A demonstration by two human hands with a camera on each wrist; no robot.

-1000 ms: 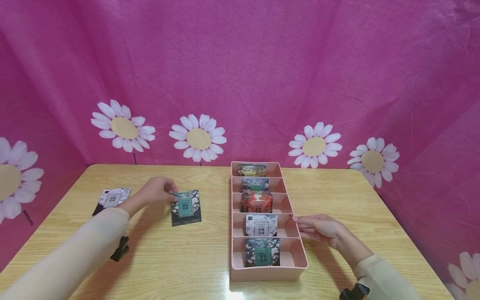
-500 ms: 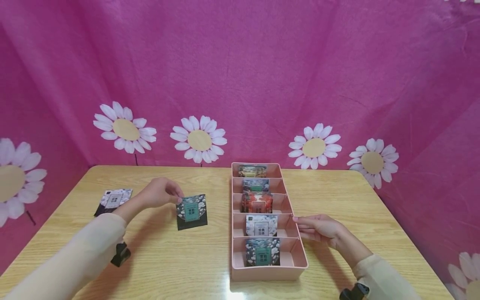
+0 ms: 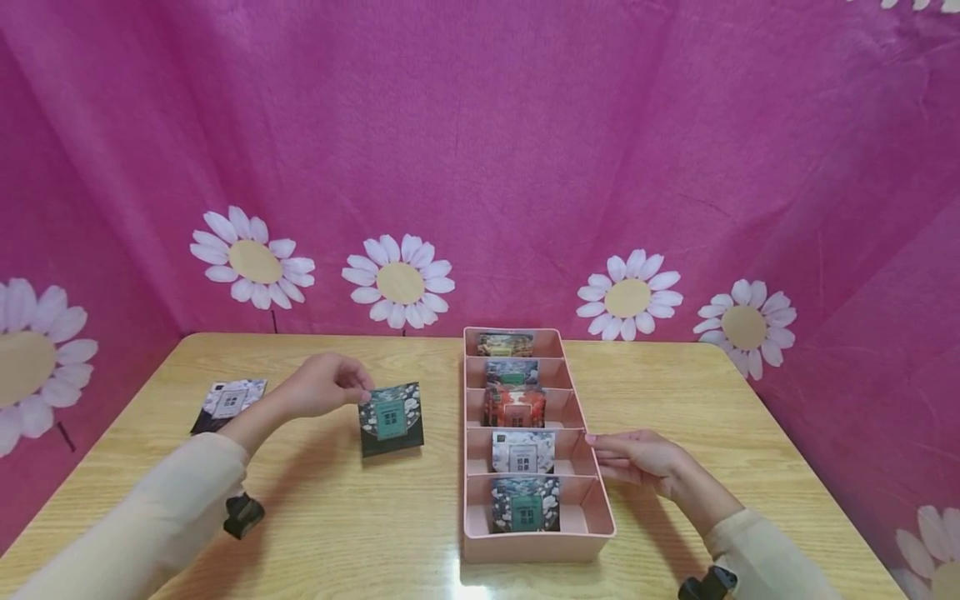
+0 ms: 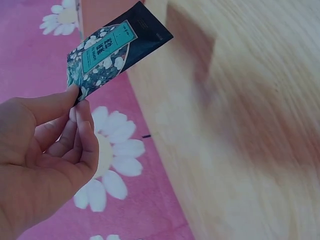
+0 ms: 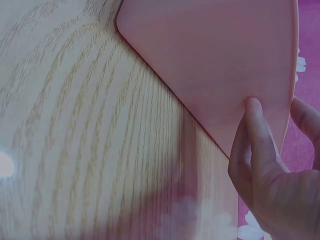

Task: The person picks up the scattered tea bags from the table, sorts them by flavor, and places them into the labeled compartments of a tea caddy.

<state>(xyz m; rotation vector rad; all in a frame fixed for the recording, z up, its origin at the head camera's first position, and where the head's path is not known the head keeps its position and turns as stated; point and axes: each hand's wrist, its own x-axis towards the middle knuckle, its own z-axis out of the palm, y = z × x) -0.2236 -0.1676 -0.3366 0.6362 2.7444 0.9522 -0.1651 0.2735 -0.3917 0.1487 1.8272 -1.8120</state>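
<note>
My left hand pinches a flat tea sachet by its upper left corner. This sachet is dark with white blossoms and a green label; in the left wrist view it hangs above the wood, between thumb and fingertips. To its right is a pink divided box. My right hand touches the box's right side, its straight fingers on the outer wall and a digit at the rim. Inside, the nearest compartment has a matching green-label sachet; the one behind has a white sachet.
Farther back in the box are a red sachet, a blue-green sachet and a yellowish sachet. Another white-and-black sachet lies on the wooden table beyond my left forearm. A pink flowered cloth stands behind.
My left hand has moved slightly right with the sachet, which has come off the table toward the box. The right hand has stayed at the box's side.
</note>
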